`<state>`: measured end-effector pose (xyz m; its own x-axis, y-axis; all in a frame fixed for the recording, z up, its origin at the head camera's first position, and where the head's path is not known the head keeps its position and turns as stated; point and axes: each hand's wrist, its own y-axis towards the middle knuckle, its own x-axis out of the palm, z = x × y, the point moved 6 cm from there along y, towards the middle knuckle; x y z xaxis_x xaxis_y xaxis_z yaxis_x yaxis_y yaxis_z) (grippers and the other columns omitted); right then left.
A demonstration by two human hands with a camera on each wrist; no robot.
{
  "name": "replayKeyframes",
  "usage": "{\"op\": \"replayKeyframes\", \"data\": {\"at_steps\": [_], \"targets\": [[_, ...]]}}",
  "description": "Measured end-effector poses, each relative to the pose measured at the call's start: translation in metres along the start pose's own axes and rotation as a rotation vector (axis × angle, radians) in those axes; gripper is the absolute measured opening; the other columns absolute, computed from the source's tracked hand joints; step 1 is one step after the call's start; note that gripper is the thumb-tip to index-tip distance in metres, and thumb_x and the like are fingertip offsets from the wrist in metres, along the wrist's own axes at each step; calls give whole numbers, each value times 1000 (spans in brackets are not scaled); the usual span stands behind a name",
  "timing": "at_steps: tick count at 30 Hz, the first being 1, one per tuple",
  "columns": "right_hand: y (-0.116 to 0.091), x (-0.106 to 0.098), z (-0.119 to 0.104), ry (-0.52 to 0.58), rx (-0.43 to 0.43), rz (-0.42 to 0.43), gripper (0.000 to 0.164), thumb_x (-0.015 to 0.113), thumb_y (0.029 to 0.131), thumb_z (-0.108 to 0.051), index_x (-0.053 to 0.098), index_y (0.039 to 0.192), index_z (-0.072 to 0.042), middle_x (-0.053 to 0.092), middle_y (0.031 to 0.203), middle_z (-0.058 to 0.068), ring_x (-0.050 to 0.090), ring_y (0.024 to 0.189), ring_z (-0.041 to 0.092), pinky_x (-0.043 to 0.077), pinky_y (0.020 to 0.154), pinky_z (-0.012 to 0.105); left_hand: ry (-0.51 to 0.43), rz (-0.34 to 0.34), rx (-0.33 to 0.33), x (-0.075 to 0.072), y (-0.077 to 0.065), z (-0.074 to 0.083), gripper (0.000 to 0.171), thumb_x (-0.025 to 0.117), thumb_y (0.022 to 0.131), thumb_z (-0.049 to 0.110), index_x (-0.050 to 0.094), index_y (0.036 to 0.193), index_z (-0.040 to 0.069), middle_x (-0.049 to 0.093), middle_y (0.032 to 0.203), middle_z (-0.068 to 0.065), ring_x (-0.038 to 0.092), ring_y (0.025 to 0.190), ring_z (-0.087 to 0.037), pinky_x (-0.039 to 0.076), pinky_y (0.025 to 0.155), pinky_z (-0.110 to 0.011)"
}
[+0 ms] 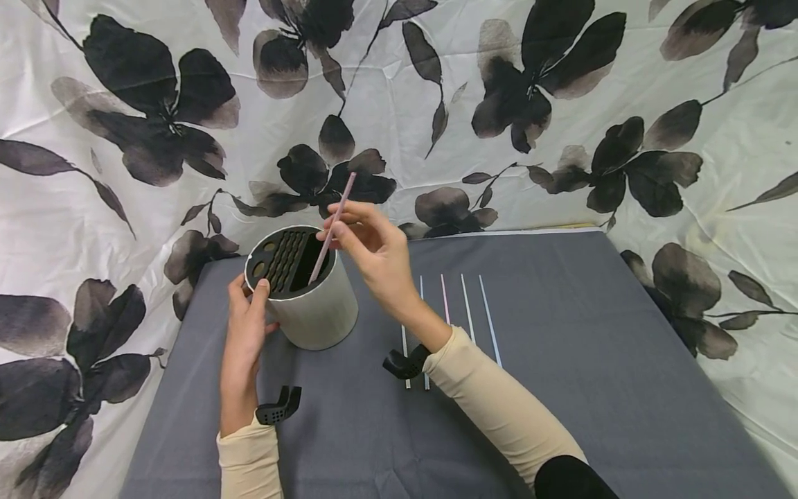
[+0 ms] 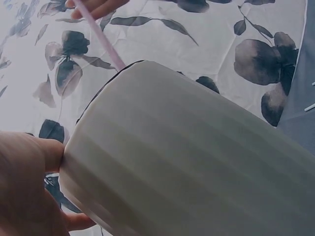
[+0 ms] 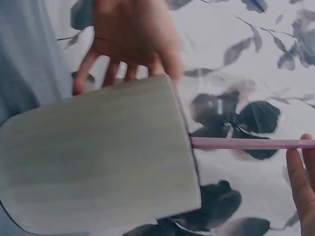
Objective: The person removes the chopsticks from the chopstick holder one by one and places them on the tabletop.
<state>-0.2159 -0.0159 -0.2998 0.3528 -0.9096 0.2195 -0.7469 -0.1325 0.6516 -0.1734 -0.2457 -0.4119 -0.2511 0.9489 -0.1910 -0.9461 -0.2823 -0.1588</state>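
A pale cylindrical holder (image 1: 319,320) with a black insert (image 1: 287,260) of slots and round holes stands at the table's left side. My left hand (image 1: 244,336) grips its left side, thumb at the rim and fingers round the wall, as the right wrist view also shows. Above the insert my right hand (image 1: 382,258) pinches a pink straw (image 1: 339,215) between thumb and fingers. The straw stands tilted, its lower end inside the insert's large dark compartment. In the left wrist view the straw (image 2: 101,39) enters behind the rim; how deep it goes is hidden.
Several thin straws in white, pink and blue lie lengthwise on the grey cloth, among them a blue straw (image 1: 490,322) and a pink straw (image 1: 445,298). My right forearm passes over part of them. A floral curtain (image 1: 436,104) hangs behind the grey table (image 1: 573,346).
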Motion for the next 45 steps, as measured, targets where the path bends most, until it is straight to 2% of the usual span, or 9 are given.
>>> {"op": "replayKeyframes", "data": {"at_steps": [3, 9, 13, 20, 26, 31, 37, 42, 45], "targets": [[6, -14, -5, 46, -8, 63, 27, 59, 101, 8, 57, 128, 13, 66, 108, 34, 78, 93, 23, 62, 86, 50, 5, 3, 5, 0, 1, 1, 66, 36, 110, 47, 12, 164, 18, 21, 167, -17, 30, 151, -29, 43, 104, -68], [14, -44, -12, 95, -10, 156, 28, 55, 103, 8, 57, 130, 11, 73, 106, 8, 79, 92, 26, 62, 85, 51, 17, 14, 13, -1, 2, 1, 65, 36, 109, 47, 15, 164, 17, 25, 164, -16, 32, 148, -27, 45, 97, -58], [15, -63, -11, 85, 18, 199, 27, 56, 103, 6, 59, 130, 8, 73, 103, 8, 79, 88, 25, 63, 82, 46, 10, 11, 16, -1, 2, 1, 65, 36, 110, 47, 15, 164, 17, 25, 164, -16, 31, 149, -26, 44, 99, -62], [2, -96, -2, 19, 148, 238, 21, 62, 103, -1, 68, 123, 1, 75, 96, 7, 76, 72, 19, 63, 65, 38, 10, -9, 4, 1, 4, 2, 67, 36, 110, 47, 12, 165, 19, 20, 169, -16, 27, 152, -29, 42, 105, -70], [-14, -122, 5, -102, 308, 178, 24, 67, 101, -7, 68, 124, 2, 75, 95, 4, 75, 69, 17, 62, 61, 40, 2, -6, -1, 0, 5, 3, 66, 36, 110, 47, 13, 164, 18, 20, 169, -15, 28, 152, -28, 41, 106, -71], [-32, -154, 11, -249, 451, 151, 26, 68, 102, -13, 69, 124, 0, 75, 95, 0, 76, 70, 15, 62, 61, 36, 5, -8, -4, 0, 6, 3, 66, 36, 110, 47, 13, 164, 18, 20, 169, -15, 28, 152, -28, 41, 107, -71], [-54, -193, 17, -436, 594, 161, 32, 67, 103, -18, 67, 127, 3, 73, 92, -6, 75, 71, 13, 60, 58, 30, 20, -18, -9, -1, 7, 3, 66, 35, 110, 47, 11, 165, 18, 18, 170, -16, 27, 153, -30, 41, 107, -70], [-73, -216, 23, -579, 690, 146, 36, 66, 104, -22, 66, 131, 3, 69, 91, -9, 74, 71, 13, 60, 58, 29, 17, -21, -5, -2, 7, 3, 66, 34, 110, 47, 11, 165, 17, 17, 171, -16, 28, 152, -30, 40, 106, -70], [-87, -230, 30, -627, 744, 144, 38, 65, 105, -23, 65, 132, 3, 67, 91, -7, 74, 71, 14, 60, 58, 32, 12, -29, -3, -2, 7, 2, 67, 34, 110, 47, 11, 165, 17, 18, 171, -15, 28, 152, -30, 40, 106, -69]]}}
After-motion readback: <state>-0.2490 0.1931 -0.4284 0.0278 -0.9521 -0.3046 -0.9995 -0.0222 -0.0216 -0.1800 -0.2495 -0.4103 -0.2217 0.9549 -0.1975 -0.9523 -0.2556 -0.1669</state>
